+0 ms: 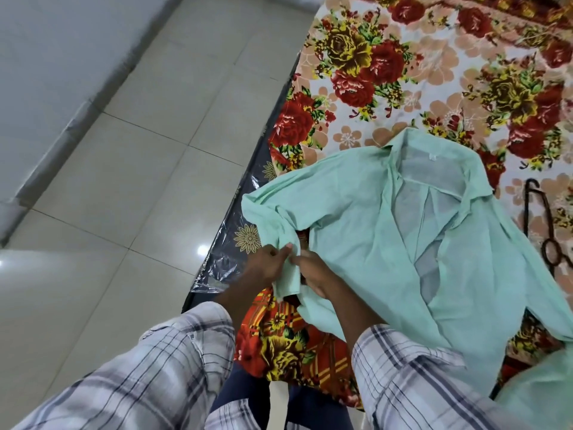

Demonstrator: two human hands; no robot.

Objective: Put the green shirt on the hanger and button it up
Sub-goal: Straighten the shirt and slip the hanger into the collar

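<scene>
Two hands: left hand (267, 265) and right hand (313, 276) both pinch the cuff (286, 279) of the green shirt (387, 231), fingers pressed on the cloth
Shirt: spread open on the floral bedsheet (418, 72), collar away from the person, long axis running away from them
Hanger (541, 225): on the sheet just right of the shirt, untouched
Nearer hand: right, by my judgement

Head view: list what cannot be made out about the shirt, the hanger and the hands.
- Green shirt: its right sleeve runs off the right frame edge; buttons too small to see.
- Hanger: only a dark hook and loop show; the rest is cut by the right edge.
- Left hand and right hand: the cuff fabric covers some fingers, so the exact grip is unclear.
</scene>
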